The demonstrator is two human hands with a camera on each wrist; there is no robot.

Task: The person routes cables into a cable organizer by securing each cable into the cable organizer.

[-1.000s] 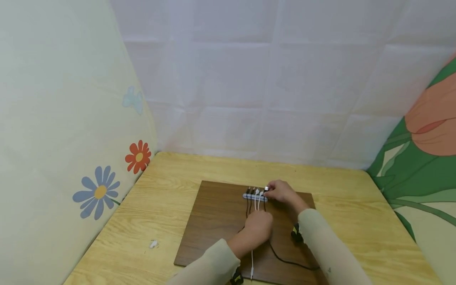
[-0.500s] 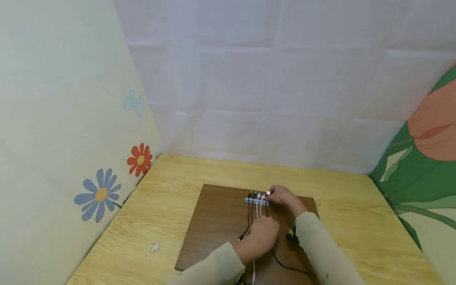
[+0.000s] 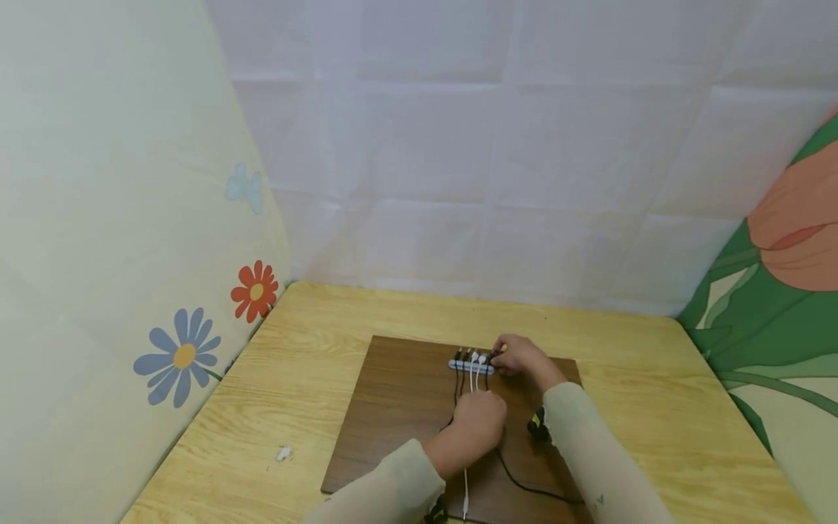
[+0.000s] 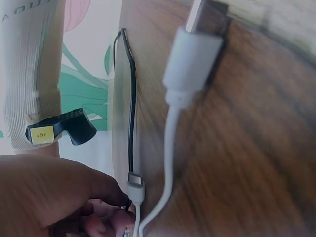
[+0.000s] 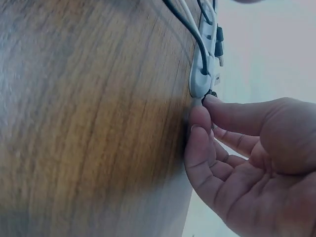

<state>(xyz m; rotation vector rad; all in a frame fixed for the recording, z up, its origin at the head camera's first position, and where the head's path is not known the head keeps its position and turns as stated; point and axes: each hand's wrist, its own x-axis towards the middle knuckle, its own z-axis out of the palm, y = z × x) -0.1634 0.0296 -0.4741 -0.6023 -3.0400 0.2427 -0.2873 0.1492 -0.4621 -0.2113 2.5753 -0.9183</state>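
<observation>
A pale cable holder [image 3: 471, 367] lies near the far edge of a brown wooden board [image 3: 393, 407], with black and white cables seated in a row. At its right end, my right hand [image 3: 520, 356] pinches a black plug [image 5: 211, 95] between thumb and fingers; the fingers hide most of the plug. That plug's black cable [image 5: 197, 42] runs through the end slot of the holder. My left hand [image 3: 479, 422] is nearer to me, its fingers curled round the black cable [image 4: 132, 118]. Beside its fingertips hang a small white connector [image 4: 136, 191] and a larger white plug [image 4: 192, 64].
Below the left hand, a white cable end [image 3: 465, 502] lies on the board. The black cable's loose length [image 3: 537, 490] curves off to the right. A small white scrap [image 3: 283, 453] sits on the yellow wood table [image 3: 249, 415]. Cloth hangings stand behind and at both sides.
The black plug's silver end showed above my right fingers earlier; now the plug is turned and mostly covered by them. My left hand stays on the black cable, with little movement.
</observation>
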